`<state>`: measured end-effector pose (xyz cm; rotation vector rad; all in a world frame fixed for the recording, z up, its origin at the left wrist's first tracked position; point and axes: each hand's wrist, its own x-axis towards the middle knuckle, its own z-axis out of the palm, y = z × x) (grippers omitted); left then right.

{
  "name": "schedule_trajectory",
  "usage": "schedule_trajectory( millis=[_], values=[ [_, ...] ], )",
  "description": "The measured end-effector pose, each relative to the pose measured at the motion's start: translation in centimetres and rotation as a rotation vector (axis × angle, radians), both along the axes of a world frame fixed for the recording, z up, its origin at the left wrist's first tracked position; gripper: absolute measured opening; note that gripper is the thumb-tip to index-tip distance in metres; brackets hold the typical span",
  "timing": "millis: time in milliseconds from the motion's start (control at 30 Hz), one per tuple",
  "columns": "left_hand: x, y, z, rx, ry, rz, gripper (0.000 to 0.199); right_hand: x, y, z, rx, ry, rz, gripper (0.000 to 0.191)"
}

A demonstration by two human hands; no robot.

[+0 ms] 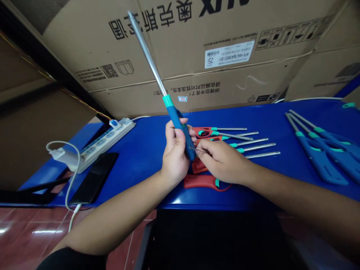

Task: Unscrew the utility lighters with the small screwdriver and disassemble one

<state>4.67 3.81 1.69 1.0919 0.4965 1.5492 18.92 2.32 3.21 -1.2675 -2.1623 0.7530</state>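
Observation:
My left hand point(176, 152) is shut around the grip of a blue long-nosed utility lighter point(177, 122), whose steel tube with a teal collar points up and away. My right hand point(222, 161) pinches a thin metal piece point(195, 149) between its fingers, and the tip of that piece is right at the lighter's lower end. Just beyond my hands, several red utility lighters point(206, 132) lie side by side with steel tubes pointing right. Another red lighter body point(202, 182) lies below my right hand, without a visible tube.
The blue table point(146, 131) holds several blue lighters point(317, 159) at the right. A white power strip point(97, 144), a black phone point(94, 178) and a white cable point(67, 176) sit at the left. Large cardboard boxes point(197, 48) stand behind.

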Motion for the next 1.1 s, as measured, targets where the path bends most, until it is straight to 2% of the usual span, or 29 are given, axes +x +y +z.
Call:
schedule_trajectory(
  millis=[200, 300, 433, 567, 667, 733, 800, 933, 1100],
  values=[
    [0.4, -0.6, -0.7, 0.099, -0.016, 0.078, 0.017, -0.4, -0.2, 0.6, -0.167, 0.074, -0.07, 0.011],
    [0.5, -0.8, -0.7, 0.076, -0.037, 0.074, 0.018, -0.5, -0.2, 0.6, -0.142, 0.093, -0.077, 0.009],
    [0.2, -0.4, -0.1, 0.002, -0.056, 0.0, 0.019, -0.4, -0.1, 0.2, 0.003, 0.024, -0.009, 0.006],
    [-0.4, 0.2, 0.6, -0.189, -0.022, -0.116, 0.017, 0.0, 0.0, -0.2, 0.264, -0.196, 0.107, 0.003],
    [-0.6, 0.5, 0.8, -0.321, -0.014, -0.172, 0.017, 0.2, 0.1, -0.4, 0.439, -0.342, 0.211, 0.013],
    [-0.5, 0.6, 0.7, -0.353, -0.032, -0.178, 0.017, 0.1, 0.0, -0.4, 0.474, -0.355, 0.212, 0.015],
    [-0.4, 0.5, 0.5, -0.333, -0.047, -0.143, 0.017, -0.1, 0.0, -0.4, 0.393, -0.284, 0.128, 0.017],
    [0.0, 0.2, 0.2, -0.19, -0.073, -0.004, 0.018, -0.6, -0.1, -0.3, 0.12, -0.123, -0.029, 0.028],
    [0.6, -0.3, -0.1, -0.069, -0.118, 0.098, 0.017, -1.0, -0.1, 0.0, 0.023, -0.078, -0.115, 0.023]
  ],
)
